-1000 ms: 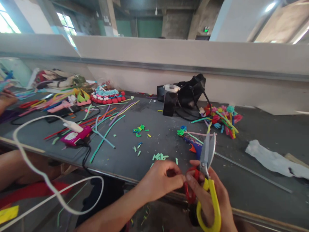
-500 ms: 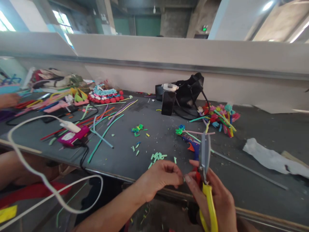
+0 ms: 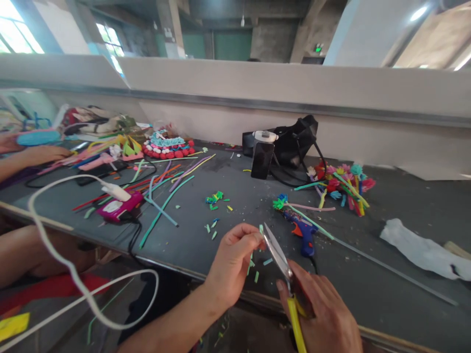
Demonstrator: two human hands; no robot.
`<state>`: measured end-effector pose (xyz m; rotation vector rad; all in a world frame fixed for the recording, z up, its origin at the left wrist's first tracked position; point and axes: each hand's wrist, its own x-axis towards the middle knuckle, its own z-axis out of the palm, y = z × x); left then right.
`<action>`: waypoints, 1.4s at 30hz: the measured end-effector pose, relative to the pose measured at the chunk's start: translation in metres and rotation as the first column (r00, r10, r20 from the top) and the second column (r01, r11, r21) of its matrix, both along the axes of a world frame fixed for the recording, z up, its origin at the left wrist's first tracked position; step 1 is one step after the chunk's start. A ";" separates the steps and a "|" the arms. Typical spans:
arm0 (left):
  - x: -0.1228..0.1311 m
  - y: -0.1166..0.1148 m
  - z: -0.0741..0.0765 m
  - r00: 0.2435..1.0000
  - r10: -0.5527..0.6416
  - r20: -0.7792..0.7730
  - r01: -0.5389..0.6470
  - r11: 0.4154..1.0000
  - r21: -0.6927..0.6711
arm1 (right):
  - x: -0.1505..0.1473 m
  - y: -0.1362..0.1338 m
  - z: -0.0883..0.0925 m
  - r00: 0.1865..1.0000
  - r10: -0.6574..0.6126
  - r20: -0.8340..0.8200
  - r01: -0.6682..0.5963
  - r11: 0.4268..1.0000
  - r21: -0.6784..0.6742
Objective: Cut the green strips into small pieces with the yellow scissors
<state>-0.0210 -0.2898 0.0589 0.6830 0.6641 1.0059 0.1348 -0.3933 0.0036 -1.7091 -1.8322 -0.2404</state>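
Note:
Between thumb and fingertips, my left hand [image 3: 233,262] pinches a small light-green piece of pipe cleaner [image 3: 261,229]. My right hand [image 3: 320,309] is wrapped round yellow-handled scissors [image 3: 280,255], whose blade tips are beside the green piece, at my left fingertips. Several cut light-green pieces [image 3: 256,277] lie on the table under and beside my left hand, partly hidden by it. Beyond my right hand lies a blue glue gun [image 3: 307,235] with an orange trigger. Near it is a green-and-blue pipe cleaner flower [image 3: 280,202].
Small green and yellow scraps [image 3: 215,197] lie mid-table. A phone [image 3: 262,160] leans before a black bag [image 3: 296,139]. Colourful flowers [image 3: 346,184] and a white wrapper [image 3: 403,245] are at right. A purple power socket [image 3: 119,206] and a co-worker's hand [image 3: 47,154] are at left.
My left hand has risen with the green piece. The scissors have tilted from upright to pointing left, with their tips now at that piece. The co-worker's hands have come further into view.

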 end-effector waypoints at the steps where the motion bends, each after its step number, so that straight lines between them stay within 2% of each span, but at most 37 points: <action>1: 0.000 -0.001 0.001 1.000 0.001 0.018 -0.001 1.000 -0.011 | -0.002 0.000 -0.002 1.000 0.004 -0.003 -0.004 1.000 0.005; 10: 0.001 -0.005 0.001 0.997 0.039 0.067 -0.036 0.998 -0.043 | -0.007 0.001 -0.005 0.999 0.045 -0.026 -0.043 0.998 0.041; 19: 0.002 -0.005 0.000 0.998 0.067 -0.005 -0.067 0.998 0.002 | -0.008 0.001 -0.011 0.999 0.029 -0.043 -0.028 0.999 0.022; 27: 0.003 -0.005 -0.001 0.993 0.106 -0.055 -0.106 0.994 0.013 | -0.008 0.001 -0.007 1.000 0.023 -0.021 -0.023 1.000 0.018; 42: 0.005 -0.005 -0.001 0.991 0.119 -0.063 -0.118 0.993 0.025 | -0.009 0.002 -0.007 0.998 0.023 -0.053 -0.023 1.000 0.004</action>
